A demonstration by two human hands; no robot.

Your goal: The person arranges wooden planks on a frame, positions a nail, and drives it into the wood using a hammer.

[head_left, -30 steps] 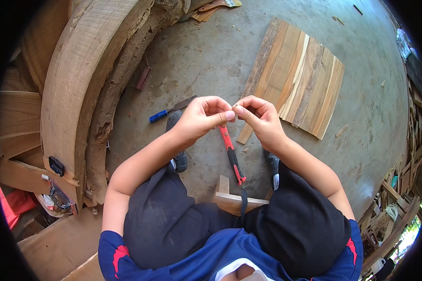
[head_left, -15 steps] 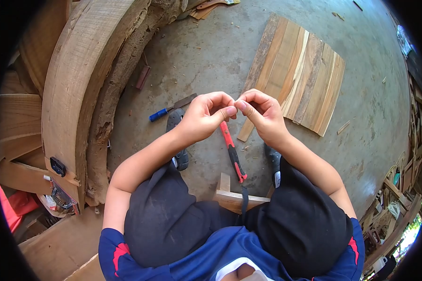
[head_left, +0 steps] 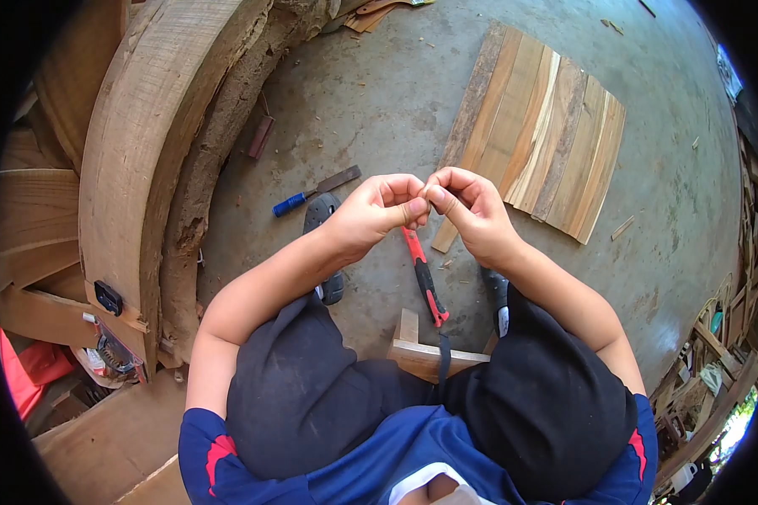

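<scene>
My left hand (head_left: 376,215) and my right hand (head_left: 473,210) meet in front of me, fingertips touching. Each is closed in a pinch of thumb and fingers. Whatever lies between the fingertips is too small to make out. Below them, on the concrete floor, lies a red and black handled tool (head_left: 425,278), its upper end hidden behind my hands. A chisel (head_left: 316,191) with a blue handle lies left of my left hand, beside a dark shoe. Beyond my right hand is a panel of wooden strips (head_left: 539,135), flat on the floor, one strip jutting toward me.
Thick curved timber slabs (head_left: 135,151) stand along the left. A small wooden stool or frame (head_left: 413,353) sits between my knees. A reddish block (head_left: 261,136) lies near the slabs. Scrap wood (head_left: 716,353) is heaped at the right edge, and a brush (head_left: 387,5) lies at the top.
My hands have lowered slightly and come closer together, the fingertips still pinched. The whole view has shifted a little; the floor items look unmoved.
</scene>
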